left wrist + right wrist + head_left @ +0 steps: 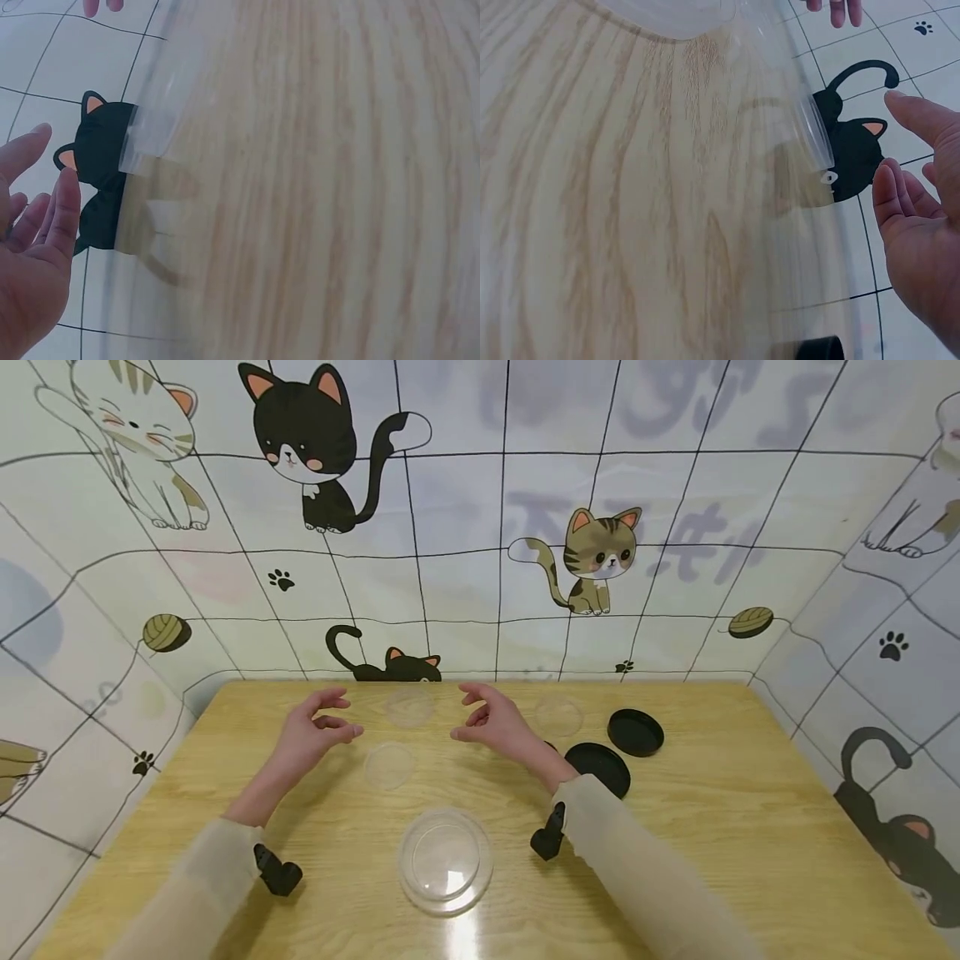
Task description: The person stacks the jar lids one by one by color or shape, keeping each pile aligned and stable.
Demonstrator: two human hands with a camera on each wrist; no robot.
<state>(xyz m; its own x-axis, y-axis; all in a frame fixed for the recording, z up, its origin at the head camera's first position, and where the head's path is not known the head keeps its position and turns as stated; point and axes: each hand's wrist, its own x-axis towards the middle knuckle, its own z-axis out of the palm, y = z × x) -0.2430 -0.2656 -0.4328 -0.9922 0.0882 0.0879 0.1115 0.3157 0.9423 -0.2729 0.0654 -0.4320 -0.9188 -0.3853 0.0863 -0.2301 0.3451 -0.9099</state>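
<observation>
My left hand [318, 727] hovers over the left back of the table with loosely bent fingers and holds nothing. Facing it, my right hand [495, 722] is also raised, its fingers relaxed around bare air. Between the two lies a clear round plastic piece [410, 706] near the back edge; a second clear disc-like piece [390, 766] is just in front, nearest the left hand. Close to me sits a larger clear round piece [446, 893] with a raised inner ring. Both wrist views show the fingers of the left hand [34, 255] and right hand [922, 202] apart from any object.
Behind the right hand lies another clear round piece [558, 716]. Two shallow black round dishes [635, 732] are at the right, one partly behind the right forearm; a dark edge peeks out beside that wrist. A cat-patterned cloth [465, 585] encloses the wooden table [720, 827].
</observation>
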